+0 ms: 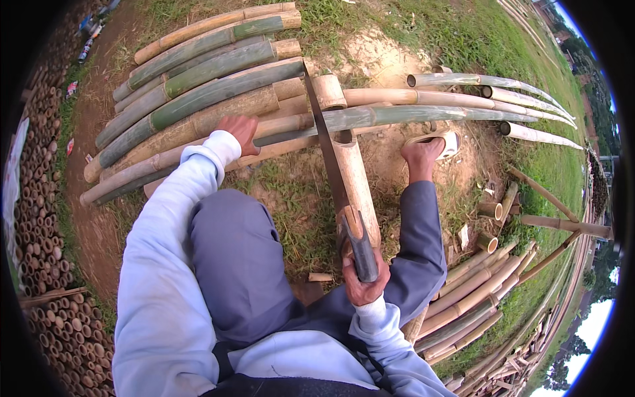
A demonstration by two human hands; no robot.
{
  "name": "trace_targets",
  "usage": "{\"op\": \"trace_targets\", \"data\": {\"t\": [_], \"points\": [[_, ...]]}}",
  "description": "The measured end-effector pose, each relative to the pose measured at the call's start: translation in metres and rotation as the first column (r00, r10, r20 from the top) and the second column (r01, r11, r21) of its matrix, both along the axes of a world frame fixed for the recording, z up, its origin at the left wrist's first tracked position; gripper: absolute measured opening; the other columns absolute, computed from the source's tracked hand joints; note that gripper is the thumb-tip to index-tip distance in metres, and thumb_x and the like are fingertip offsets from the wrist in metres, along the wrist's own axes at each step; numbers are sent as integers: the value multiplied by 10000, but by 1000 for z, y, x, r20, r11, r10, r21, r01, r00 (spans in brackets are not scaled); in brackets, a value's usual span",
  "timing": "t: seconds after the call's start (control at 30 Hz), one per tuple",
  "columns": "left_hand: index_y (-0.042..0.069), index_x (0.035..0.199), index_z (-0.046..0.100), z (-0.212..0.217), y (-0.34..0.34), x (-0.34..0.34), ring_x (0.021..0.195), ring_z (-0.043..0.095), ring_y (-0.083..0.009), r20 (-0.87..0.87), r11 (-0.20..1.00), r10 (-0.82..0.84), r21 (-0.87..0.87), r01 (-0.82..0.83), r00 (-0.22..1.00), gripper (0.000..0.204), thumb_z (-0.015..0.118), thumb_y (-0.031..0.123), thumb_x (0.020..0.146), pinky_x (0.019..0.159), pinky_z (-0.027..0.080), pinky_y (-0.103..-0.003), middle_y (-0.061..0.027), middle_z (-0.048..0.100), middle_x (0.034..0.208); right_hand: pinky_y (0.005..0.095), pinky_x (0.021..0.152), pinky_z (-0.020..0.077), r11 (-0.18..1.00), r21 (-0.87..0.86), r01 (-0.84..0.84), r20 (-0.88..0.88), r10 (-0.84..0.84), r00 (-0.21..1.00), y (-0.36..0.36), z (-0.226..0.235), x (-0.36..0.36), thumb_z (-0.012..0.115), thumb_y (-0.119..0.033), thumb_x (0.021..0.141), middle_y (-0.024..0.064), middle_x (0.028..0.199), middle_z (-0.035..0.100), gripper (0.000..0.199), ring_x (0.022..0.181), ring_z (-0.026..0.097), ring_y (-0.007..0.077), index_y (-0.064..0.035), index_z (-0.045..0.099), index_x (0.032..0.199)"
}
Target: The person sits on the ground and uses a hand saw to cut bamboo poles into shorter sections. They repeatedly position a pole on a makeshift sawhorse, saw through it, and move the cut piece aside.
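My right hand (366, 284) grips the handle of a hand saw (331, 162), whose long dark blade points away from me. The blade lies across a bamboo pole (370, 118), beside a thick pale bamboo length (357, 188) that runs toward me under the saw. Left of the blade, my left hand (241, 134) is closed on a pale bamboo pole (284, 124) among several laid side by side. I cannot tell how deep the blade sits in the bamboo.
Several green and tan bamboo poles (198, 79) lie at the left. A short bamboo piece (328, 91) sits past the blade. My sandalled foot (426, 149) stands right of the saw. More cut bamboo (476, 291) lies at the lower right; stacked bamboo ends (43, 185) line the far left.
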State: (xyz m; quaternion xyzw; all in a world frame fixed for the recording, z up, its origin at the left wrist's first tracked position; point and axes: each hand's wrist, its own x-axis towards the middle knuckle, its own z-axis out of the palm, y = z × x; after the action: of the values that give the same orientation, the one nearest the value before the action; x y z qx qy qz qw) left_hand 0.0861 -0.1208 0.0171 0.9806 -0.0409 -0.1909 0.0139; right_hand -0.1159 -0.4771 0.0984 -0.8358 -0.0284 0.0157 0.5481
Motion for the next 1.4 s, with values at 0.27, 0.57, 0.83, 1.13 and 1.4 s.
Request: {"op": "trace_targets", "data": {"t": [0.27, 0.57, 0.83, 1.13, 1.4], "points": [[28, 1020, 658, 2, -19, 14, 989, 683, -421, -3, 997, 26, -68, -26, 1000, 543, 835, 406, 673, 887, 523, -522, -227, 715, 973, 284, 599, 470, 1000, -4, -21, -148, 20, 989, -12, 16, -3, 755, -66, 844, 70, 700, 603, 186, 617, 565, 121, 6, 597, 909], [30, 1062, 658, 5, -1, -3, 1002, 682, -416, -1, 995, 94, -15, -94, 996, 569, 838, 402, 672, 892, 525, -516, -220, 720, 994, 283, 617, 478, 993, 81, -85, -183, 99, 978, 22, 3, 28, 732, -52, 878, 72, 708, 614, 171, 650, 574, 108, 38, 652, 999], [29, 1040, 660, 13, -3, -1, 974, 693, -414, -19, 996, 80, -26, -80, 997, 550, 832, 414, 687, 865, 547, -499, -226, 723, 984, 231, 550, 440, 994, 104, 24, -28, -21, 999, 32, -17, 32, 696, -29, 911, -6, 704, 596, 137, 593, 554, 66, 24, 635, 1021], [25, 1022, 672, 6, 3, -2, 924, 708, -400, 0, 998, 59, -26, -59, 998, 515, 814, 398, 696, 834, 566, -487, -215, 731, 955, 283, 680, 485, 908, 415, -50, 125, -3, 992, 104, -13, 189, 711, -41, 899, 53, 839, 654, 134, 736, 594, 122, 0, 616, 985], [24, 1020, 672, 7, 2, -3, 898, 715, -388, 7, 995, 39, -88, -38, 999, 481, 805, 375, 719, 833, 568, -483, -208, 736, 922, 461, 826, 523, 997, 55, 51, 328, -67, 942, 185, -47, 349, 711, -112, 809, 239, 937, 700, 276, 869, 681, 408, 1, 594, 1032]]}}
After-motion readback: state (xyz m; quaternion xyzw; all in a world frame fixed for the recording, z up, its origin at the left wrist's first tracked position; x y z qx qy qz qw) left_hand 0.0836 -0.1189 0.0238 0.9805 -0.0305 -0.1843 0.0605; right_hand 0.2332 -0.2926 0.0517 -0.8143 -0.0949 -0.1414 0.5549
